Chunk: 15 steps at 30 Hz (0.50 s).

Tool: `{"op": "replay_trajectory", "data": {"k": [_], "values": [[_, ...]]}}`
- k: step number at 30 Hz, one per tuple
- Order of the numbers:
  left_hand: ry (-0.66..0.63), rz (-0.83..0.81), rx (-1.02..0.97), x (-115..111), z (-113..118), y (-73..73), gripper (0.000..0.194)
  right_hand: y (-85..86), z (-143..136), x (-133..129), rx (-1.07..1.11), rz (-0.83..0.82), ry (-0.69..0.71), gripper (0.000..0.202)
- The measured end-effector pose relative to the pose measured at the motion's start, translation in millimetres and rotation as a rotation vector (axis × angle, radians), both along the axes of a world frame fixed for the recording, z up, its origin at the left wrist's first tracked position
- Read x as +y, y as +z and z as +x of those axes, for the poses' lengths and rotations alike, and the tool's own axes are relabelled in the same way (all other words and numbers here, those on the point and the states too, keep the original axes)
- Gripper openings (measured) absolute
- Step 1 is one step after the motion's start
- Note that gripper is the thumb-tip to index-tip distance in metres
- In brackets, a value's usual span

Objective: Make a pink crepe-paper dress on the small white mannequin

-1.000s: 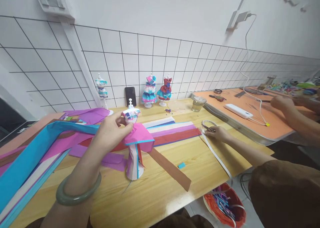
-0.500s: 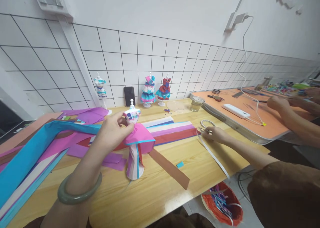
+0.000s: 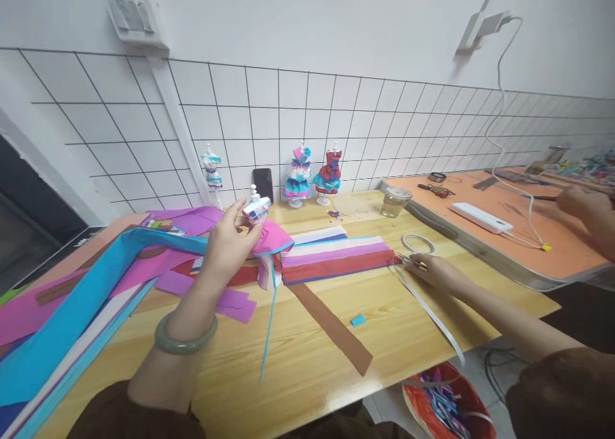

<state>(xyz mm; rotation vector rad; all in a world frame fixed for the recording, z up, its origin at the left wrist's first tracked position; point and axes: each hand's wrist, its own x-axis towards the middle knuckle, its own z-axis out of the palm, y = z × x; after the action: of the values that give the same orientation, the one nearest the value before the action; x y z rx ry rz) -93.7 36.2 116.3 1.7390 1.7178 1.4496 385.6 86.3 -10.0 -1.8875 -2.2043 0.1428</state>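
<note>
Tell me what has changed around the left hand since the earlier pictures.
The left hand has tilted the small dress form, its lower end shifting away from the person. A thin blue strip now trails toward the person. The hand keeps its hold; the brown strip and phone stay put.

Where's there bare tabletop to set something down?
Bare wood shows by the near edge, between the thin blue strip and the brown strip; another patch lies between it and the white ribbon, with a small blue scrap in it. Crowded: left of the left hand, where coloured strips overlap.
</note>
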Motion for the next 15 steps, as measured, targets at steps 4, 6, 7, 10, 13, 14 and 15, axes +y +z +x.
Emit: {"op": "replay_trajectory", "data": {"k": [4,6,7,10,13,14,15], "values": [[-0.069,-0.01,-0.157,3.3,-1.0,-0.3,0.072,-0.6,-0.5,-1.1,0.006,0.015,-0.001,0.029],[-0.115,-0.018,-0.265,3.0,-1.1,0.5,0.078,-1.2,-0.1,-1.7,0.009,0.022,-0.002,0.029],[-0.141,-0.028,-0.311,2.6,-0.8,0.8,0.079,-1.5,0.1,-2.0,0.009,0.025,-0.002,0.029],[-0.199,-0.042,-0.45,1.9,1.3,0.7,0.072,-2.1,0.5,-2.7,0.009,0.036,0.002,0.029],[-0.189,-0.044,-0.562,3.9,4.5,-1.3,0.063,-3.2,0.2,-3.6,0.01,0.056,0.005,0.03],[-0.184,-0.05,-0.575,4.8,5.5,-1.8,0.061,-3.8,0.0,-3.9,0.01,0.069,0.001,0.03],[-0.186,-0.058,-0.579,5.5,6.4,-2.0,0.06,-4.5,-0.1,-4.2,0.011,0.082,-0.003,0.03]]}}
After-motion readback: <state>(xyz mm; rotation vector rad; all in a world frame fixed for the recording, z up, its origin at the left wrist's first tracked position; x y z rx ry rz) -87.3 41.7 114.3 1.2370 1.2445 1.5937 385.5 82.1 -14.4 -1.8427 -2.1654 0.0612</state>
